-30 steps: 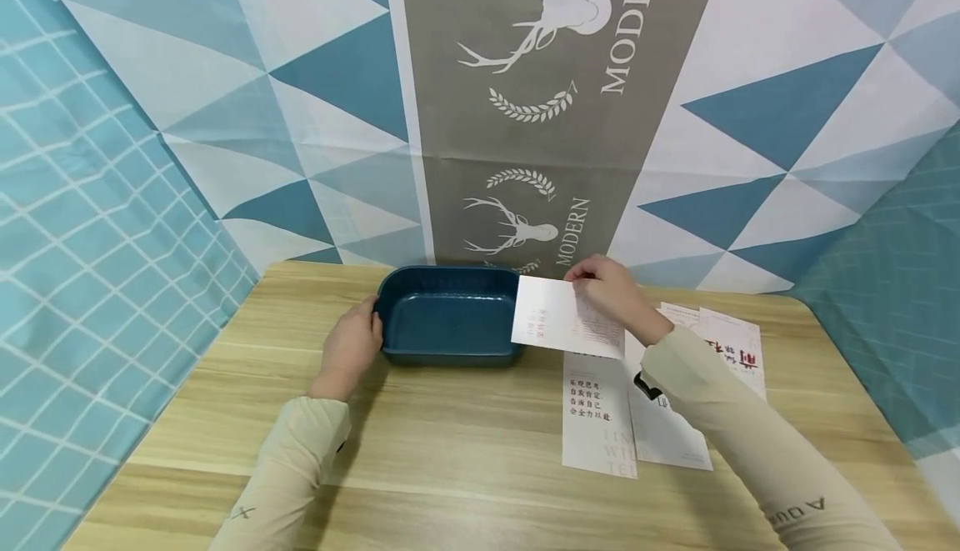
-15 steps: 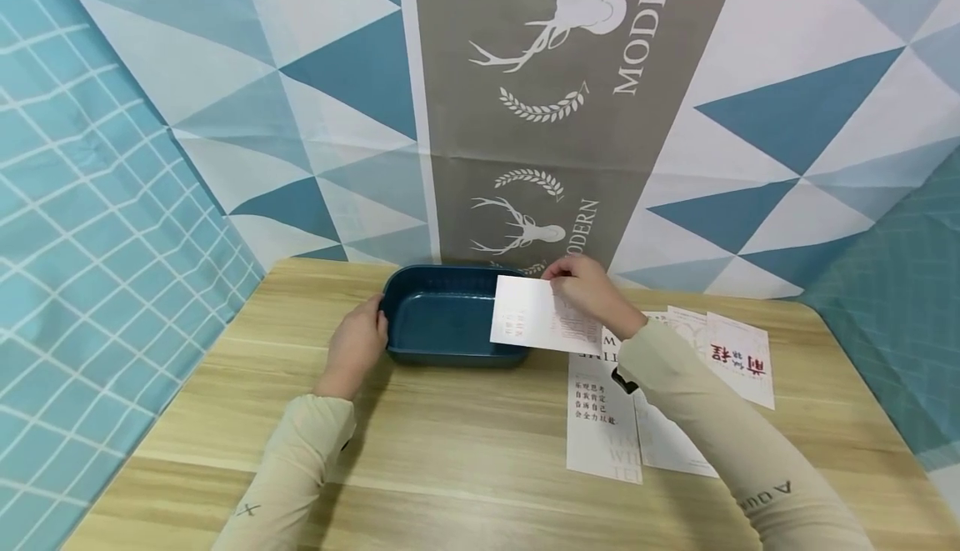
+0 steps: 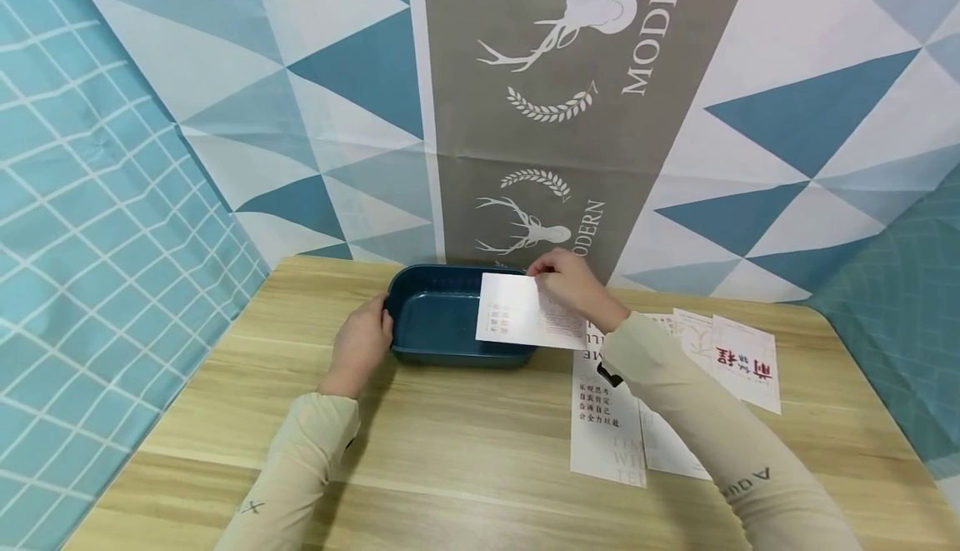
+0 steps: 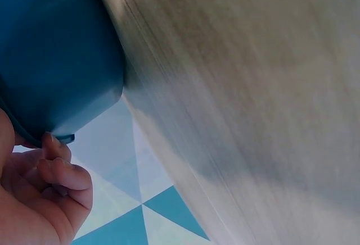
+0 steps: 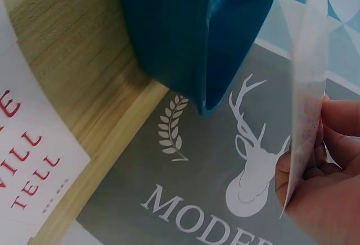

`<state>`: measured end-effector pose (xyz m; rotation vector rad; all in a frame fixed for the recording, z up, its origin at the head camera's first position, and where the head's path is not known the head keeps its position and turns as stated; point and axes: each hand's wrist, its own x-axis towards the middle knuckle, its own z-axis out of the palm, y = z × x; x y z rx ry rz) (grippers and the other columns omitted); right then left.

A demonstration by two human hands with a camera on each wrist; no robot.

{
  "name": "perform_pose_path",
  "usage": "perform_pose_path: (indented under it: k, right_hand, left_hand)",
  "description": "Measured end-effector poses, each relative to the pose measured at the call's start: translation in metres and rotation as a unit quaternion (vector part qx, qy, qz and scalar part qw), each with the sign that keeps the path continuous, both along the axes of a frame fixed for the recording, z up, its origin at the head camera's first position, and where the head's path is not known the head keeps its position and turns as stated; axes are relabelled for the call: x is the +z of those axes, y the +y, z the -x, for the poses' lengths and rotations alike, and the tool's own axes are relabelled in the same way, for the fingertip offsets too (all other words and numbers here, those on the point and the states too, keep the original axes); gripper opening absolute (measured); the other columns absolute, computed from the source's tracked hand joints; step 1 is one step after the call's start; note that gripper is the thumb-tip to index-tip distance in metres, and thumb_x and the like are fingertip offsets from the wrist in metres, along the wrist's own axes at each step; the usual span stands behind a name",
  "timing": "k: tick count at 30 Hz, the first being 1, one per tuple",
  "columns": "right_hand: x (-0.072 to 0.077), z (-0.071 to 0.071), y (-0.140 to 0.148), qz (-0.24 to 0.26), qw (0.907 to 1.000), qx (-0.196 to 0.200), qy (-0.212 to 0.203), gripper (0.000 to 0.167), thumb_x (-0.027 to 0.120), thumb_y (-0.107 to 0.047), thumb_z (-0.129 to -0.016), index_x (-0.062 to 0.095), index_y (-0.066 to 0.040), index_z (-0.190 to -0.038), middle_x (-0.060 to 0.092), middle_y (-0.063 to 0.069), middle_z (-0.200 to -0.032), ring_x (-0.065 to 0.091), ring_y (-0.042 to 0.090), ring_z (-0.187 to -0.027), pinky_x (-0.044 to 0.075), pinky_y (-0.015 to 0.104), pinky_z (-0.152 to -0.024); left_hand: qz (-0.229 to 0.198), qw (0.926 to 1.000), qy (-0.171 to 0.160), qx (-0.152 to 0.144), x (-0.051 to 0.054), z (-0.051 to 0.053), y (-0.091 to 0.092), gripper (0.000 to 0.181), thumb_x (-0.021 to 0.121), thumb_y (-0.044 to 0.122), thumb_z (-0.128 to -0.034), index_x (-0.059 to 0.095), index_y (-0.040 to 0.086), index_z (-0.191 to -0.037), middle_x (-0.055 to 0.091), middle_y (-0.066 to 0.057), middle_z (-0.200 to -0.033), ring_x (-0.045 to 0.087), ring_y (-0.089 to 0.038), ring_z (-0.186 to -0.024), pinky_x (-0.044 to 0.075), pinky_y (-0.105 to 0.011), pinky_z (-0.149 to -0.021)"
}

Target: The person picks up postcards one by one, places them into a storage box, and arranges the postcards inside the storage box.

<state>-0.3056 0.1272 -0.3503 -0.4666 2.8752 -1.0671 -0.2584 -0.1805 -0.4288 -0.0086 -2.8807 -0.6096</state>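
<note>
A dark teal rectangular dish point(image 3: 435, 322) stands on the wooden table near the back wall. My left hand point(image 3: 360, 343) grips its left end; the left wrist view shows curled fingers point(image 4: 64, 172) at the rim. My right hand point(image 3: 573, 284) pinches a white printed card point(image 3: 513, 309) by its far edge. In the head view the card covers the dish's right part. From the right wrist the card point(image 5: 309, 87) appears nearly edge-on, apart from the dish point(image 5: 169, 37), with thumb and fingers on either side of it.
Several more printed cards lie on the table at the right: a long card point(image 3: 606, 426) near the middle and a card with red characters point(image 3: 746, 363) farther right, partly behind the right sleeve point(image 3: 705, 418). A patterned cloth wall point(image 3: 360, 117) rises behind the table point(image 3: 465, 468).
My right hand has carried the card leftward, from beside the dish's right edge to over its right part. The left hand stays on the dish's left end. The view has shifted slightly.
</note>
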Motion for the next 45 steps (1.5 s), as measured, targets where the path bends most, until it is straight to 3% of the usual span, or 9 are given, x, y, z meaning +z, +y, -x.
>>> perform_pose_path:
  k: [13, 24, 45]
  right_hand:
    - [0.000, 0.006, -0.023, 0.004, 0.9999, 0.011, -0.011, 0.024, 0.047, -0.008, -0.086, 0.069, -0.004, -0.096, 0.057, 0.010, -0.102, 0.049, 0.024, -0.091, 0.042, 0.034, -0.083]
    - [-0.005, 0.012, -0.038, 0.014, 0.9994, 0.024, -0.020, 0.024, 0.047, -0.007, -0.087, 0.068, -0.004, -0.097, 0.058, 0.010, -0.104, 0.048, 0.023, -0.093, 0.041, 0.033, -0.082]
    - [-0.016, 0.020, -0.072, 0.007, 0.9993, 0.035, -0.004, 0.024, 0.046, -0.006, -0.087, 0.069, -0.002, -0.094, 0.057, 0.010, -0.098, 0.049, 0.023, -0.091, 0.040, 0.032, -0.080]
  left_hand:
    - [-0.007, 0.9999, -0.006, 0.004, 0.001, 0.000, 0.001, 0.040, 0.040, 0.013, -0.0973, 0.046, -0.005, -0.133, 0.056, -0.026, -0.126, 0.056, -0.039, -0.113, 0.047, -0.050, -0.093]
    - [-0.010, 0.9999, 0.007, 0.004, 0.000, -0.002, 0.001, 0.039, 0.041, 0.013, -0.0968, 0.048, -0.005, -0.131, 0.059, -0.026, -0.123, 0.058, -0.039, -0.110, 0.048, -0.049, -0.091]
    - [-0.017, 0.9997, 0.005, 0.019, 0.002, -0.003, 0.003, 0.038, 0.042, 0.014, -0.0967, 0.050, -0.002, -0.131, 0.060, -0.024, -0.121, 0.060, -0.037, -0.109, 0.049, -0.048, -0.090]
